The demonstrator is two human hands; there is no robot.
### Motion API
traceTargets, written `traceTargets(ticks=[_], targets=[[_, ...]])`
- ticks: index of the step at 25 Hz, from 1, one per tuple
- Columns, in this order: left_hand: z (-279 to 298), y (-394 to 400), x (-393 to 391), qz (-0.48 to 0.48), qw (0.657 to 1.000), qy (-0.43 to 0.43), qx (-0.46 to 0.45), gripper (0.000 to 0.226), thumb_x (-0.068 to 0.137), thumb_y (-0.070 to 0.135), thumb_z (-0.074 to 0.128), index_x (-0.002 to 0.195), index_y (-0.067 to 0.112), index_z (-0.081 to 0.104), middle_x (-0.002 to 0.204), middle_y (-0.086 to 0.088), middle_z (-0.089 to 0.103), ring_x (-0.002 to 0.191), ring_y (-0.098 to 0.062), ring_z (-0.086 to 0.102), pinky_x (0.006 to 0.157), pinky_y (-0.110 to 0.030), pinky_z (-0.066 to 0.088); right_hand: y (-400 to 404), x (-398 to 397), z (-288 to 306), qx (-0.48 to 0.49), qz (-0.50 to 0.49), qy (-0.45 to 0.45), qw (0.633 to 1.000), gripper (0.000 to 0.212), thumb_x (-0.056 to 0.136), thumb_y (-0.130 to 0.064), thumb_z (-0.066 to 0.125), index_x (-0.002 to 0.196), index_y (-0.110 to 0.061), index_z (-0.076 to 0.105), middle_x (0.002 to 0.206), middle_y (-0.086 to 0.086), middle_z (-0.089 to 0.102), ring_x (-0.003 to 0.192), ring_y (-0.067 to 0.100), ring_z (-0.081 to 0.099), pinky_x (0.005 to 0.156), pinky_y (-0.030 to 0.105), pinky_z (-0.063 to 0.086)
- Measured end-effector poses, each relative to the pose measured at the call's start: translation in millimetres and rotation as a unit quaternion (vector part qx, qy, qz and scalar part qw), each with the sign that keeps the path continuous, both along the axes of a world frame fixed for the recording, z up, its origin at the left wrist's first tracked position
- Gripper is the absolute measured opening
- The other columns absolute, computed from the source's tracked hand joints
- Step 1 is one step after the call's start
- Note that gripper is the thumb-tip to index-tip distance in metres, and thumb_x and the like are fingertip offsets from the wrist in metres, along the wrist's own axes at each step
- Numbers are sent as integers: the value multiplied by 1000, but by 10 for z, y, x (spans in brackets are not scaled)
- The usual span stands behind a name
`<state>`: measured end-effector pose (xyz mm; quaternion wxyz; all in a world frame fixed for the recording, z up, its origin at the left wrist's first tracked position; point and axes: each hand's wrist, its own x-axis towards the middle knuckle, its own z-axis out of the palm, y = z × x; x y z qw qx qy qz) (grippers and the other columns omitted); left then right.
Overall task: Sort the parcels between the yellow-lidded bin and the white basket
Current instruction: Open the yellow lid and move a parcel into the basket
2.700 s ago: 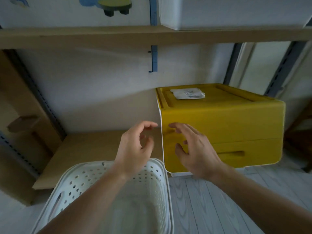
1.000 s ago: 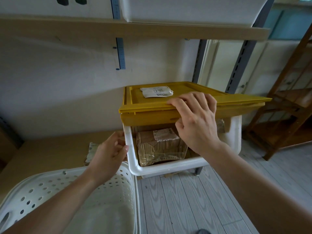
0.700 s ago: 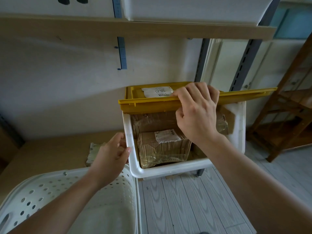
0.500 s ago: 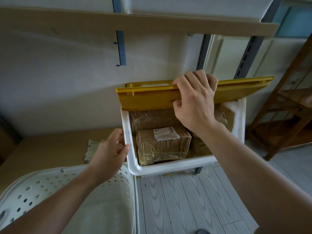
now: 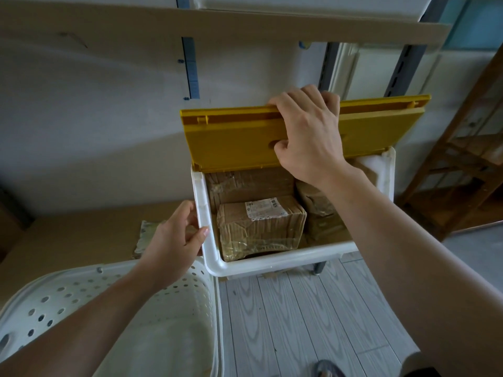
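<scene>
The white bin point(image 5: 272, 261) stands open, its yellow lid point(image 5: 231, 140) tipped up almost vertical. My right hand point(image 5: 307, 134) grips the lid's top edge, fingers curled over it and thumb on the underside. My left hand point(image 5: 174, 240) holds the bin's left rim, thumb on the rim's edge. Inside lie brown taped cardboard parcels: a front one with a white label point(image 5: 261, 227), one behind it point(image 5: 247, 183) and one to the right point(image 5: 315, 205), partly hidden by my right arm. The white perforated basket point(image 5: 81, 295) sits at the lower left, with nothing visible in it.
A pale flat packet point(image 5: 145, 235) lies on the low wooden shelf point(image 5: 76, 240) left of the bin, half behind my left hand. A wooden shelf board point(image 5: 217, 25) runs overhead. A brown wooden rack point(image 5: 462, 170) stands at the right. Grey plank floor point(image 5: 299, 322) lies below.
My right hand has swung the yellow lid up from closed to nearly upright, uncovering the parcels. The white packet on the lid has gone out of sight. My left hand took hold of the bin's left rim.
</scene>
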<state>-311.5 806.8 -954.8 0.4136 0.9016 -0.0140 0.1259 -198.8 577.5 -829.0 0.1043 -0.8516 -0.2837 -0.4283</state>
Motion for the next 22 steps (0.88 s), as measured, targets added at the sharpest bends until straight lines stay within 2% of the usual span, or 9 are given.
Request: traceTargets(ticks=[3,7,13,18,20,22], targets=[[11,3,-7,2,1000,13,10,16,100,17,61,95,27,49,79,-8,68,70,-31,71,62,-53,60,22,32,-61,4,-8,-19,1000,52,75,-14,69,125,-18,61,118,7,63,116,33,53,108,46,29],[36,-20,-22,5,1000,15,2,16,101,16,60,98,28,50,84,-3,69,72,-24,73,64,-49,63,23,43,-133,34,0,-40,999,57,76,-9,63,132,-19,60,128,8,60,132,32,46,121,53,21],[86,-58,-50,14,1000,28,2,9,102,17,58,107,21,53,90,0,71,76,-17,74,67,-42,64,-45,-27,-267,62,21,-59,996,59,80,1,60,136,-16,58,135,11,59,138,33,45,122,57,21],[133,-113,-68,37,999,3,16,10,100,16,59,109,19,56,83,3,71,70,-13,71,69,-42,62,-163,-171,-467,57,59,-34,996,63,79,0,61,139,-18,54,154,19,42,149,39,29,120,61,23],[163,-159,-72,65,997,-29,4,18,99,12,59,116,16,56,87,10,69,71,-5,68,68,-31,59,-254,-247,-555,61,73,-26,995,58,79,-1,61,134,-17,54,152,21,44,147,40,32,115,60,32],[215,-223,-79,103,992,-75,-14,31,98,9,59,128,16,55,106,12,66,85,3,64,73,-16,52,-341,-309,-615,68,78,-2,995,54,78,-2,63,130,-17,54,145,20,48,139,39,40,108,56,40]])
